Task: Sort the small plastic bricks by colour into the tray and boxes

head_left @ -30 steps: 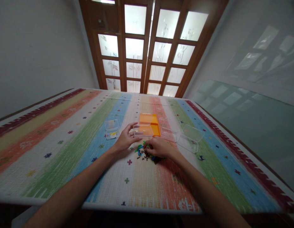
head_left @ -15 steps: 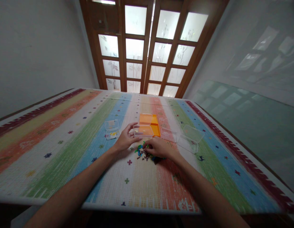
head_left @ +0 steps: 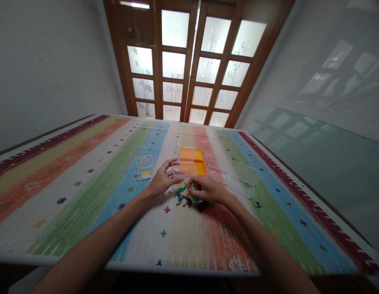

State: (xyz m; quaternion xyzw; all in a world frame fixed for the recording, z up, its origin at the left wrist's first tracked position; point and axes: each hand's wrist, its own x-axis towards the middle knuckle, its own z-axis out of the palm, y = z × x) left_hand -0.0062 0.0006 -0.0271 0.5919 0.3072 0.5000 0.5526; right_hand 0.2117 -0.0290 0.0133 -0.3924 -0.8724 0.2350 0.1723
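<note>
A pile of small building-brick pieces [head_left: 180, 195] in green, blue and brown lies on the striped cloth in front of me. Over its right part is my right hand [head_left: 204, 188], thumb and fingertips drawn together; anything pinched there is too small to make out. My left hand [head_left: 161, 179] rests at the left side of an open clear plastic box [head_left: 185, 169], its fingers apart and curved near the wall; whether they touch it I cannot tell. A few small pale-yellow pieces show in that box. Behind and partly under it sits an orange box [head_left: 200, 166].
Left of my left hand stands a small open clear case [head_left: 144, 174] with yellow pieces in it. To the right are an open clear container [head_left: 242, 185] and another clear box [head_left: 216, 174]. The striped tablecloth [head_left: 94, 192] covers the table, with glazed wooden doors [head_left: 189, 81] beyond.
My right hand has risen slightly and shifted away from me over the pile, uncovering more brown pieces. My left hand stays by the clear box.
</note>
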